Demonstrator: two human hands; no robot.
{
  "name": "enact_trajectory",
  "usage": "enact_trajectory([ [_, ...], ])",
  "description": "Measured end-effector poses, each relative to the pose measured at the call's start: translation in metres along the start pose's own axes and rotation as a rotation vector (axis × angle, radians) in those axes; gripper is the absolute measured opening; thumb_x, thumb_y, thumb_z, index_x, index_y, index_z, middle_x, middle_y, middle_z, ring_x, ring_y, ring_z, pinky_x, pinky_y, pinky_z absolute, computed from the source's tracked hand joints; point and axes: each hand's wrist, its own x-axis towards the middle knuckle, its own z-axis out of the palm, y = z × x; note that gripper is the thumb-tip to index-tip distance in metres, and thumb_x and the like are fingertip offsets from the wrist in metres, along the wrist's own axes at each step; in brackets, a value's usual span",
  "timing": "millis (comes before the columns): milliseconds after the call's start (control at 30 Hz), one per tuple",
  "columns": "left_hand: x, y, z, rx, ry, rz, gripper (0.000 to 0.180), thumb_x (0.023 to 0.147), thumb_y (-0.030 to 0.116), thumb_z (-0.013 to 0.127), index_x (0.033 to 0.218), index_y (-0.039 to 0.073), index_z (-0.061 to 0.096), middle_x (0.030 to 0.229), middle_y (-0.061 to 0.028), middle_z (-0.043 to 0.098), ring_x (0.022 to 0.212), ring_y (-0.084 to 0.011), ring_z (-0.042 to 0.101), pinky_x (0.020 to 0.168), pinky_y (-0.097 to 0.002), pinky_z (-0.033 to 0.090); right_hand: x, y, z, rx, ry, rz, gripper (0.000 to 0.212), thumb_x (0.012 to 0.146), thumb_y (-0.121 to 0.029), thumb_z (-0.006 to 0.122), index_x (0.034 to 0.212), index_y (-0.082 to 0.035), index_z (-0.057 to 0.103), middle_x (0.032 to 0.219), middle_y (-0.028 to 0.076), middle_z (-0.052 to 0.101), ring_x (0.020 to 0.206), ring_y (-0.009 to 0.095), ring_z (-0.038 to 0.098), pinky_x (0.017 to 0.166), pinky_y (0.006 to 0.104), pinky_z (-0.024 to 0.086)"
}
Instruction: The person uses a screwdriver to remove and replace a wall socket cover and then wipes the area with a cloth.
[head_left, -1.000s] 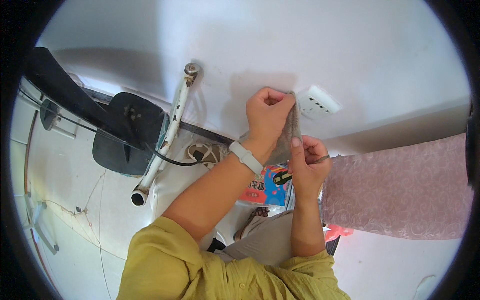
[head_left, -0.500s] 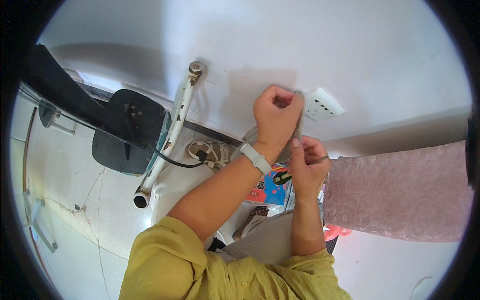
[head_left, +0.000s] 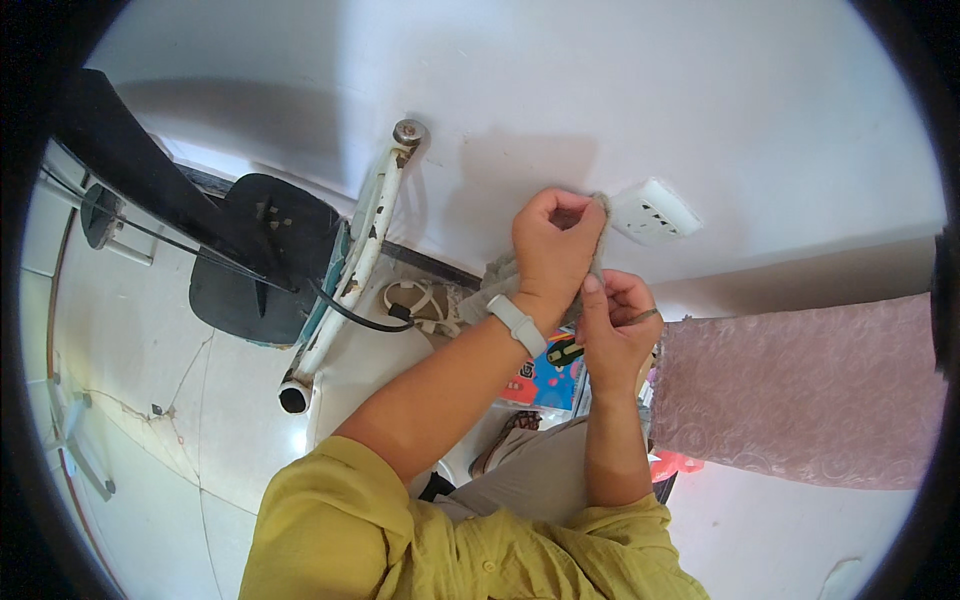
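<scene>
My left hand (head_left: 552, 240) has its thumb and fingers pinched on the upper edge of a grey-green cloth (head_left: 600, 262), just left of the wall socket. Lower down and to the right, my right hand (head_left: 620, 325) pinches the same cloth's edge between thumb and fingers. A thin dark band shows across the right hand's fingers; I cannot tell what it is. Most of the cloth hangs hidden behind my left hand and wrist, which wears a pale watch (head_left: 517, 324).
A white wall socket (head_left: 655, 212) lies beyond the hands. At left stand a chipped white metal frame (head_left: 362, 255) and a black stand with a cable (head_left: 265, 250). Shoes (head_left: 418, 297) and a colourful package (head_left: 548, 385) lie below; a pink patterned cover (head_left: 800, 390) extends at right.
The view has shifted a little, so the frame and socket sit slightly farther right. My left hand appears slightly lower; both hands keep their pinch on the cloth.
</scene>
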Motion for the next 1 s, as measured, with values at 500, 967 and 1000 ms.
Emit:
enact_trajectory([
  [500, -0.003, 0.008, 0.005, 0.067, -0.086, 0.107, 0.013, 0.072, 0.007, 0.066, 0.068, 0.000, 0.056, 0.063, -0.0040, 0.060, 0.056, -0.0080, 0.055, 0.053, -0.0232, 0.045, -0.002, -0.003, -0.009, 0.000, -0.001, -0.012, 0.016, 0.081, -0.007, 0.066, 0.090, 0.001, 0.056, 0.069, 0.000, 0.058, 0.057, 0.003, 0.051, 0.049, 0.0169, 0.039],
  [967, -0.004, -0.012, -0.006, 0.119, -0.025, 0.003, 0.015, 0.071, 0.009, 0.067, 0.066, 0.001, 0.055, 0.063, -0.0040, 0.059, 0.056, -0.0093, 0.053, 0.053, -0.0240, 0.045, -0.006, -0.004, -0.006, -0.033, 0.008, -0.014, 0.015, 0.081, -0.008, 0.066, 0.087, 0.001, 0.056, 0.069, 0.000, 0.057, 0.055, 0.002, 0.049, 0.047, 0.0162, 0.037],
  [1000, -0.002, -0.013, -0.004, 0.116, -0.025, 0.004, 0.015, 0.071, 0.009, 0.067, 0.066, 0.001, 0.055, 0.063, -0.0040, 0.059, 0.056, -0.0093, 0.053, 0.053, -0.0240, 0.045, -0.005, -0.004, -0.006, -0.015, 0.003, -0.010, 0.015, 0.081, -0.008, 0.067, 0.087, 0.001, 0.056, 0.069, 0.000, 0.057, 0.056, 0.002, 0.049, 0.047, 0.0161, 0.037],
])
